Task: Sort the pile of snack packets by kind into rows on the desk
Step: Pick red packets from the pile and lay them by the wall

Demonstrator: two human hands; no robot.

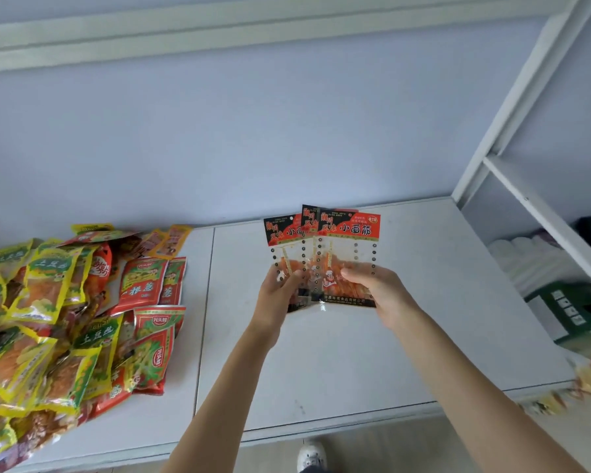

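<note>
A white shoe (312,455) shows at the bottom edge, on the floor just below the front edge of the bench (321,363). Above it two bare forearms reach forward over the pale, smooth bench top.

The left hand (276,298) curls its fingers around the lower left of a small fan of gluten-strip packets (325,254), thumb lying on the front face. The right hand (377,291) grasps the lower right of the same fan, its thumb pressed across the clear window of the front packet. Both hands hold the fan up, raised above the middle of the bench and facing the camera.

The packets are flat, glossy plastic rectangles. Each has a red and black printed header with large characters, a transparent lower panel edged with rows of black dots, and orange-red strips visible inside. Three overlap, the rightmost in front.

To the left, well apart from the hands, the pile of snack packets (65,322) sprawls over the bench. It is a crinkled heap of shiny pouches: yellow-and-green ones with clear windows showing orange shreds, and red ones with green and yellow print. Some at the near corner overhang the bench edge.

At the right stands a white shelf unit (526,186) with slanting rails. On its shelves sit a green carton (574,310), some white rolled items and a dark box. Blurred yellow packets (567,390) lie at the bench's right corner.
</note>
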